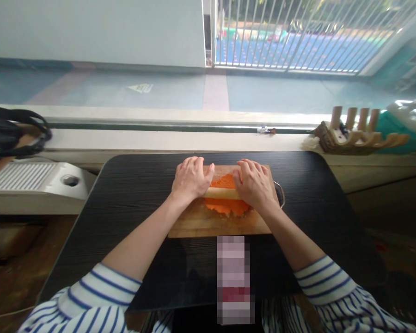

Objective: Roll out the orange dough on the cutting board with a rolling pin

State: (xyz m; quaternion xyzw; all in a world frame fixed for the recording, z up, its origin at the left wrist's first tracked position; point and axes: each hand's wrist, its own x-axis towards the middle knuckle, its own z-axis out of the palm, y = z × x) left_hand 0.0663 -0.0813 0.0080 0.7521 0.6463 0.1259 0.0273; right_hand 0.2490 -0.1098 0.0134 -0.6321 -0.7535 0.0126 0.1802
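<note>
A flattened orange sheet of dough or clay (227, 206) with ragged edges lies on a wooden board (197, 226). Across it rests a pale wooden rolling pin (223, 193), its middle showing between my hands. My left hand (191, 177) presses on the pin's left end, fingers pointing away from me. On the right end lies my right hand (254, 182), fingers curving over it. Both hands cover the ends of the pin. Some crumbly orange texture shows beyond the pin, while the near part looks smooth.
The board sits on a black table (135, 208); a metal handle (280, 194) juts from its right side. A pixelated patch covers something near the front edge. Behind stands a window sill with a wooden rack (353, 138). At left are a white heater-like unit (38, 180) and a black bag (14, 132).
</note>
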